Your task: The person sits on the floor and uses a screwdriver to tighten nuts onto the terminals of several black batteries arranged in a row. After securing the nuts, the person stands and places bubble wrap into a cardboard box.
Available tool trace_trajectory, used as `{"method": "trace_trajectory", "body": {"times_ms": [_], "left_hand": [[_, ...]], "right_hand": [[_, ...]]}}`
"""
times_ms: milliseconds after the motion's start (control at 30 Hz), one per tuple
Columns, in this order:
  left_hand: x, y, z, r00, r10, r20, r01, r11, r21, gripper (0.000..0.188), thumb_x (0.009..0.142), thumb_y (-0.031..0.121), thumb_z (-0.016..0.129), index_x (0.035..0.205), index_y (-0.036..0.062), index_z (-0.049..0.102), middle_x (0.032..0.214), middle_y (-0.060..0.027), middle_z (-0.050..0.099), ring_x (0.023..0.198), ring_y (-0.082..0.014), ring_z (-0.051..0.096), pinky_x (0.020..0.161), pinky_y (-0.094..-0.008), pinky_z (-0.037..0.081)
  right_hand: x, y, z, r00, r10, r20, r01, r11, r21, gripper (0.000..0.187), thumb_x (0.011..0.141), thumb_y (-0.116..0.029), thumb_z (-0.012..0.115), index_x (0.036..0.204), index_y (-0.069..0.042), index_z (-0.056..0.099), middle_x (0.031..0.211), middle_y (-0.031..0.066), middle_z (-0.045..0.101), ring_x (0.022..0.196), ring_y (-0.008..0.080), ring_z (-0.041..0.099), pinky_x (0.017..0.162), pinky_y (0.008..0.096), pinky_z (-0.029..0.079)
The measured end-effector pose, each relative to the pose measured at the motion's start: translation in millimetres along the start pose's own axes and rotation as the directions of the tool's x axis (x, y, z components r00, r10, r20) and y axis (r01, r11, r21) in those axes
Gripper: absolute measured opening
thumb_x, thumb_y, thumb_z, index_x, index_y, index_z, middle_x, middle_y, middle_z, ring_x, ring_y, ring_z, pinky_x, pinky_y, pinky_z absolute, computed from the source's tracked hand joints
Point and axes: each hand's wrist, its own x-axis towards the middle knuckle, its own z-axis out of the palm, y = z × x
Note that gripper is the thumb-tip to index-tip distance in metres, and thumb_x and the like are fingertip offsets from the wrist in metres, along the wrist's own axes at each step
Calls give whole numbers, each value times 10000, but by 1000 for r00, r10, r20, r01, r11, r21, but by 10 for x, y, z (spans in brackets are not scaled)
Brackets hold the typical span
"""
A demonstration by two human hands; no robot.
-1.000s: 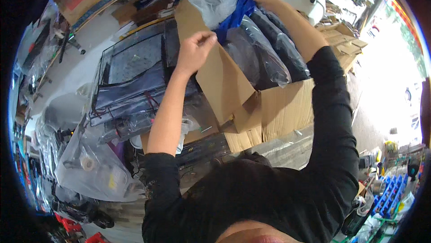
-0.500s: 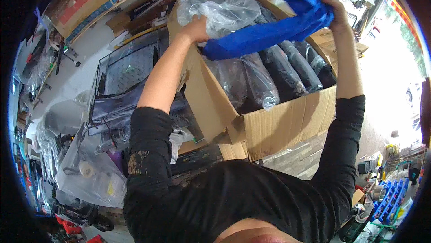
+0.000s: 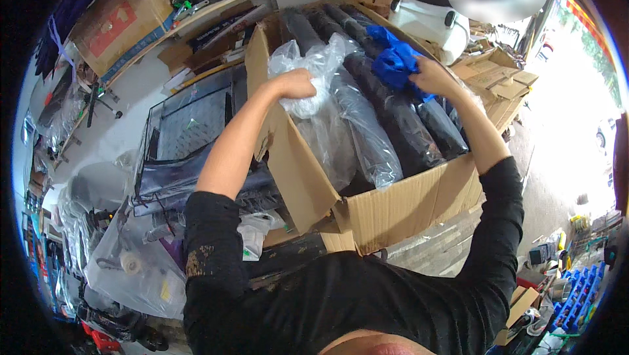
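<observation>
Clear plastic wrap (image 3: pixel 308 60) bunches up around my left hand (image 3: pixel 296 84), whose fingers are closed on it at the left side of a large open cardboard box (image 3: pixel 413 204). My right hand (image 3: pixel 434 78) grips a crumpled blue cloth or bag (image 3: pixel 393 57) over the box's right side; its exact kind I cannot make out. Under both hands, several long dark rolls (image 3: pixel 393 109) in clear plastic sleeves lie side by side in the box. A sheet of clear plastic hangs down inside the left wall. Some fingertips of both hands are hidden.
A black-framed panel (image 3: pixel 190 125) leans left of the box. Behind the box's right side stands a white rounded object (image 3: pixel 432 24), with flattened cardboard (image 3: pixel 498 86) beside it. A clear bag (image 3: pixel 134 270) is at lower left. Blue bins (image 3: pixel 580 296) stand at lower right.
The blue material has come down and left in my right hand, now bunched smaller. My left hand has moved slightly right and lower, gathering the clear plastic. More dark rolls show.
</observation>
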Motion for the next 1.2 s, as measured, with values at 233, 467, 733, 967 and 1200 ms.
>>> {"method": "trace_trajectory", "body": {"times_ms": [233,467,733,967,1200], "left_hand": [[-339,361,369,955,-102,277,20,958,286,1079,529,668,859,1269,-66,579,1333,-218,595,1187,-347,603,1016,-382,473],[-48,346,756,991,-33,128,-45,826,562,338,692,220,776,949,5,738,962,-194,721,918,-345,697,813,-430,550],[-430,-654,-408,892,-107,-440,-38,950,-309,313,846,129,643,1129,-3,640,1016,-80,693,874,-171,644,792,-332,535],[-1562,-1127,-963,498,-523,-692,-538,439,-719,465,821,64,668,1267,-12,562,1163,-127,654,1057,-267,652,899,-418,540],[-1425,-953,-1039,481,-679,-555,-587,220,-779,446,848,123,670,1262,-1,562,1203,-145,650,1091,-304,648,932,-468,543]], "right_hand": [[400,-455,180,983,78,166,-110,975,193,1140,775,-668,705,1444,165,306,1452,366,398,1370,413,424,1138,393,345],[506,-293,363,997,45,70,-56,985,161,1213,733,-739,700,1471,132,291,1454,337,421,1375,402,424,1145,409,332],[452,-232,350,995,28,98,-34,997,64,1197,742,-750,674,1479,114,298,1454,322,430,1368,396,435,1142,398,343],[482,-224,349,993,-11,114,13,1000,-17,1118,724,-715,714,1458,55,372,1414,308,478,1331,411,468,1108,414,386],[321,-1141,143,946,-308,-98,292,945,-150,1173,599,-630,842,1538,-178,304,1574,201,304,1443,378,315,1121,607,286]]}}
